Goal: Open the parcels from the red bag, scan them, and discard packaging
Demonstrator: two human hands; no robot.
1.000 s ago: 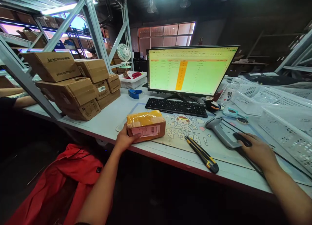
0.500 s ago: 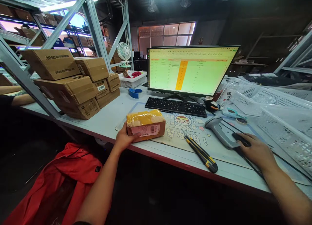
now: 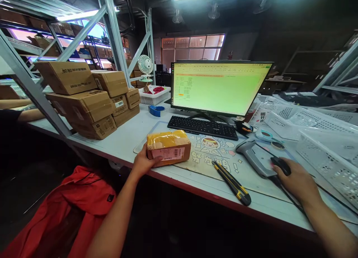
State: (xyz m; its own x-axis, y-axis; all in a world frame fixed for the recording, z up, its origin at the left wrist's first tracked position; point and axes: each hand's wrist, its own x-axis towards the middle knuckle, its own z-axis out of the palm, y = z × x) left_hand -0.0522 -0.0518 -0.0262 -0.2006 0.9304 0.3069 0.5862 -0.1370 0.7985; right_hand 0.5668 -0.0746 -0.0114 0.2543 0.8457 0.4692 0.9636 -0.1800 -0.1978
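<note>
My left hand (image 3: pixel 143 162) grips the near left end of a small cardboard parcel (image 3: pixel 169 147) wrapped in yellow tape, with a barcode label on its front. The parcel lies on a cartoon desk mat (image 3: pixel 212 150) on the white table. My right hand (image 3: pixel 297 178) rests over a black computer mouse (image 3: pixel 281 165), fingers curved on it. A grey barcode scanner (image 3: pixel 251 156) lies just left of the mouse. A black and yellow utility knife (image 3: pixel 231 177) lies between my hands.
A monitor (image 3: pixel 219 87) showing a green spreadsheet stands behind a black keyboard (image 3: pixel 202 127). Stacked cardboard boxes (image 3: pixel 86 97) sit at left by a grey rack post (image 3: pixel 33 97). White plastic baskets (image 3: pixel 321 133) fill the right. A red garment (image 3: pixel 69 207) lies below the table edge. Another person's arm (image 3: pixel 19 114) shows at far left.
The spreadsheet on the monitor has changed: the orange column is gone and the sheet is mostly plain green. The view has tipped up slightly. Both hands keep their places.
</note>
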